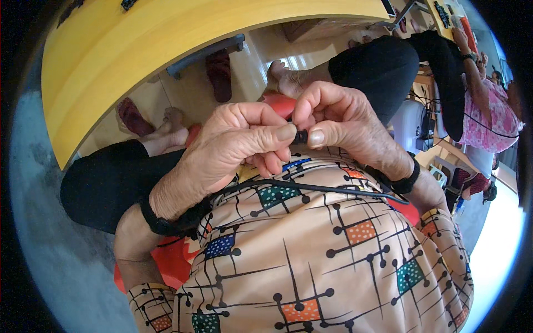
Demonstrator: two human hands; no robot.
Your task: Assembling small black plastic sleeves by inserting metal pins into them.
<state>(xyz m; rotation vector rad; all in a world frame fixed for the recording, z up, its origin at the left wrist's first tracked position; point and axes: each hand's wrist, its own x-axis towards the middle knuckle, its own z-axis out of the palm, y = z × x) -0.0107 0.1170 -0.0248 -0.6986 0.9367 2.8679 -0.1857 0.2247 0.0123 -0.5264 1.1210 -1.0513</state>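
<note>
Both hands meet above my lap around a small black piece (300, 136), its exact kind hidden by the fingers. My left hand (233, 139) pinches it from the left between thumb and forefinger, the other fingers curled beneath. From the right, my right hand (347, 119) grips the same piece between thumb and bent fingertips. Each wrist wears a black band. A black cable (311, 186) runs across my patterned shirt (266, 238) below the hands.
A yellow table (166, 33) curves across the far left, with several small black pieces at its far edges. Dark red slippers (219, 75) lie on the floor beneath. At the right sits another person in a pink patterned top (488, 111), near a white container (407, 123) and cables.
</note>
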